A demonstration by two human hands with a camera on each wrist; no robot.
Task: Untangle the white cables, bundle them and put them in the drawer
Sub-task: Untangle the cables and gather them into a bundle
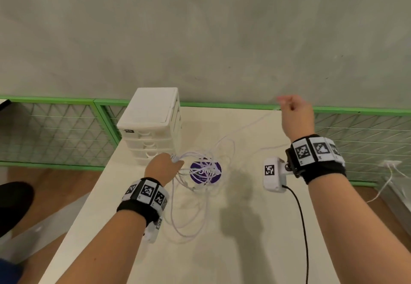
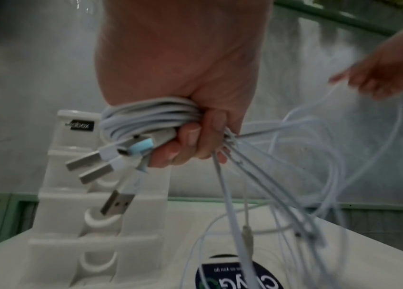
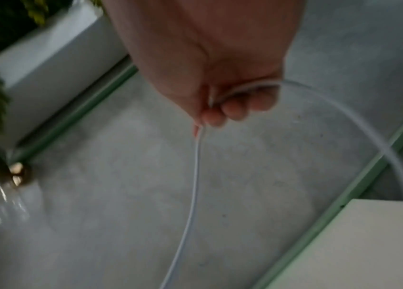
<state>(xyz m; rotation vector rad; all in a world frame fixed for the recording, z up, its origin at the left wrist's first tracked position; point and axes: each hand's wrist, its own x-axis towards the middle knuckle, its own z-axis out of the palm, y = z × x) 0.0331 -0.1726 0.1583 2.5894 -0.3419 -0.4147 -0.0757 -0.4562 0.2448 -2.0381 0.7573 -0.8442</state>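
My left hand grips a bunch of white cables just above the table, right of the white drawer unit. Several USB plugs stick out of the fist, and loose loops trail down over the table. My right hand is raised high at the far right and pinches a single white cable that runs taut back toward the bunch; its fingers are curled round the strand. The drawers all appear pushed in.
A purple round sticker lies on the white table under the cable loops. A green mesh fence runs behind the table. A black cord hangs from the right wrist camera. More white wires lie beyond the table's right edge.
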